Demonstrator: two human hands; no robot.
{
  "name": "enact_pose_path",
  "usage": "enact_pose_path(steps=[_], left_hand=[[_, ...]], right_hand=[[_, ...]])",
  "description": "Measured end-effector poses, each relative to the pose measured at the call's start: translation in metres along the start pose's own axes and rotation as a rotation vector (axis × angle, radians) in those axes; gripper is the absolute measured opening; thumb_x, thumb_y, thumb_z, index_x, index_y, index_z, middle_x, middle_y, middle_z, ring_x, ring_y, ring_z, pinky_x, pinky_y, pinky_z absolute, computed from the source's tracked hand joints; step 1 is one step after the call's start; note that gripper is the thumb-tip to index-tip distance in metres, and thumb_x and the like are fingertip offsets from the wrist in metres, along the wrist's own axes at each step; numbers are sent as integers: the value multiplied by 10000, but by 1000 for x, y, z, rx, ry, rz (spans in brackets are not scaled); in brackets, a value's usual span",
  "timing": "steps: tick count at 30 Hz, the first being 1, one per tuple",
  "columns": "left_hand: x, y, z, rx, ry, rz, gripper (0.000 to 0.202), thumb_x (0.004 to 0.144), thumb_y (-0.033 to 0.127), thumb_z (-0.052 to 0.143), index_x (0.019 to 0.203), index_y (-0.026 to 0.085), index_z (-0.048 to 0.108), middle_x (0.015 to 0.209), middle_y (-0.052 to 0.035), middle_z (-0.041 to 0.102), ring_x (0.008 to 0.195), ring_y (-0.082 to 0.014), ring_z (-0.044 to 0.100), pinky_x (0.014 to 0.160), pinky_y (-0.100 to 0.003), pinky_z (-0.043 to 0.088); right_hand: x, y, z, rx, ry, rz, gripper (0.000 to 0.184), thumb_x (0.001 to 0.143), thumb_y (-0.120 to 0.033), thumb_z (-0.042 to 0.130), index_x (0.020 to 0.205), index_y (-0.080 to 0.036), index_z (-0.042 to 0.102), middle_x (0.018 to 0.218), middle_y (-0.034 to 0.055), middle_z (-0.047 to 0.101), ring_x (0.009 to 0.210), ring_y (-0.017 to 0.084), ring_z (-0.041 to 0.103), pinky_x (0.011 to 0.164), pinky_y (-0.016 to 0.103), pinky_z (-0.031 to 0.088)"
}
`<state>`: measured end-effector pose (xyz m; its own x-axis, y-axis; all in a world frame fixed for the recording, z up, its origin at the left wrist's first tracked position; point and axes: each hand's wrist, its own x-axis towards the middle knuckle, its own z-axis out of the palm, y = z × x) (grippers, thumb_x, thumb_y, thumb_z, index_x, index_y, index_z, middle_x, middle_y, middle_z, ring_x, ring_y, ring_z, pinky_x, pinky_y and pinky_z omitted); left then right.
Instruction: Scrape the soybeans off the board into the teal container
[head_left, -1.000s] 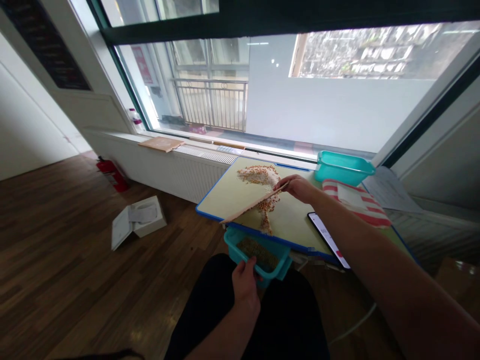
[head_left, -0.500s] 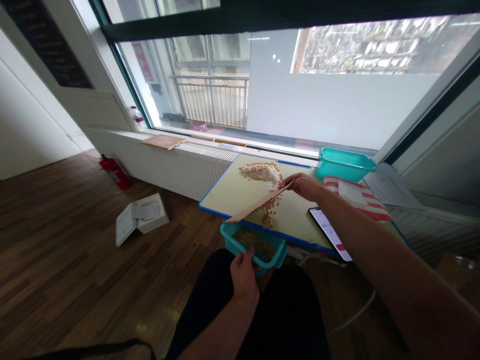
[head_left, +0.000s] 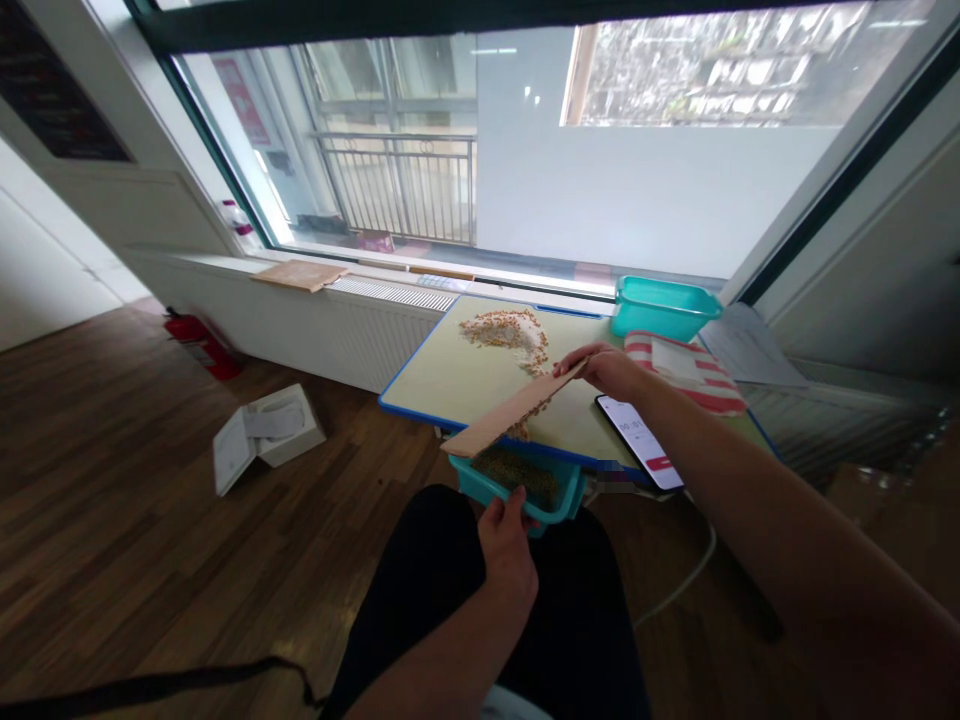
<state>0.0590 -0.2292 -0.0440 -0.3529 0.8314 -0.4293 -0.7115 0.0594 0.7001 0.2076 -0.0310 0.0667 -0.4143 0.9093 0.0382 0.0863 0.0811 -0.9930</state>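
My left hand [head_left: 508,540] is closed on the near rim of a teal plastic basin [head_left: 478,485], held above my lap just under the table's near edge. Small greenish-brown grains [head_left: 529,474] lie in it. In my right hand [head_left: 600,367] is a flat cardboard strip [head_left: 502,418], gripped at its far right end. It slants across the tabletop [head_left: 420,382], its lower left end reaching over the basin. Behind the strip lies a curved pile of pale and orange-brown grains [head_left: 506,328]. More grains show along the strip's right side, partly hidden by it.
A phone [head_left: 637,440] showing a timer lies by the table's near right edge. Behind it are a red-and-white striped cloth [head_left: 724,388] and a second teal basin [head_left: 664,308]. On the floor at left are an opened white box [head_left: 289,430] and a fire extinguisher [head_left: 202,343].
The cardboard strip has come nearer the table's front edge and shows more of its broad face, covering more of the nearby grains. My left hand still holds the basin. The view has shifted slightly.
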Motion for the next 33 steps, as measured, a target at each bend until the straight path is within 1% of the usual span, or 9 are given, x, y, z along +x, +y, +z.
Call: enact_pose_path(steps=[6, 10, 17, 22, 25, 29, 31, 33], left_hand=[[-5, -7, 2, -3, -33, -11, 316, 609, 337, 727, 567, 150, 475, 478, 52, 453, 440, -68, 426, 455, -218, 341], [-9, -13, 7, -6, -51, -43, 289, 613, 324, 725, 598, 142, 500, 506, 42, 483, 449, -69, 433, 450, -217, 349], [-12, -19, 13, -11, -58, -56, 282, 589, 309, 738, 615, 137, 516, 536, 33, 511, 464, -71, 453, 451, -212, 354], [-13, -22, 15, -12, -23, -70, 294, 550, 296, 754, 584, 139, 507, 509, 37, 509, 431, -64, 440, 432, -206, 343], [-14, -22, 16, -37, -43, -82, 272, 553, 286, 751, 647, 128, 550, 573, 16, 557, 459, -67, 466, 431, -199, 346], [-14, -22, 16, -13, -15, -62, 306, 532, 286, 763, 722, 124, 585, 656, -5, 592, 494, -80, 491, 433, -207, 364], [-13, -23, 15, 1, -16, -56, 294, 541, 288, 757, 713, 125, 583, 643, 0, 584, 489, -80, 485, 434, -209, 365], [-13, -24, 14, 17, -32, -68, 256, 569, 285, 741, 664, 127, 564, 587, 14, 555, 472, -74, 467, 439, -209, 364]], right_hand=[[-16, 0, 1, 4, 42, 1, 180, 485, -155, 559, 570, -189, 714, 666, 42, 692, 744, 203, 605, 706, 282, 451], [-26, 0, 2, -1, 51, -5, 182, 492, -154, 555, 572, -195, 713, 673, 42, 692, 780, 218, 613, 708, 293, 449], [-48, -8, 7, 4, 57, -24, 192, 483, -144, 538, 562, -183, 709, 637, 42, 680, 779, 219, 616, 746, 306, 441], [-64, -10, 10, -37, 44, -32, 197, 494, -144, 536, 584, -170, 709, 657, 44, 688, 765, 205, 618, 775, 303, 442], [-71, -7, 8, -70, 35, -59, 210, 516, -153, 530, 613, -173, 715, 699, 43, 695, 793, 203, 621, 782, 296, 446], [-79, -5, 6, -85, 23, -71, 217, 534, -167, 528, 637, -170, 719, 726, 56, 694, 820, 221, 624, 804, 322, 449], [-81, -5, 8, -65, 39, -71, 217, 536, -163, 527, 639, -162, 718, 724, 62, 694, 823, 221, 624, 806, 324, 448], [-82, -6, 11, -22, 80, -57, 206, 530, -151, 540, 639, -162, 715, 720, 58, 695, 821, 214, 625, 804, 320, 450]])
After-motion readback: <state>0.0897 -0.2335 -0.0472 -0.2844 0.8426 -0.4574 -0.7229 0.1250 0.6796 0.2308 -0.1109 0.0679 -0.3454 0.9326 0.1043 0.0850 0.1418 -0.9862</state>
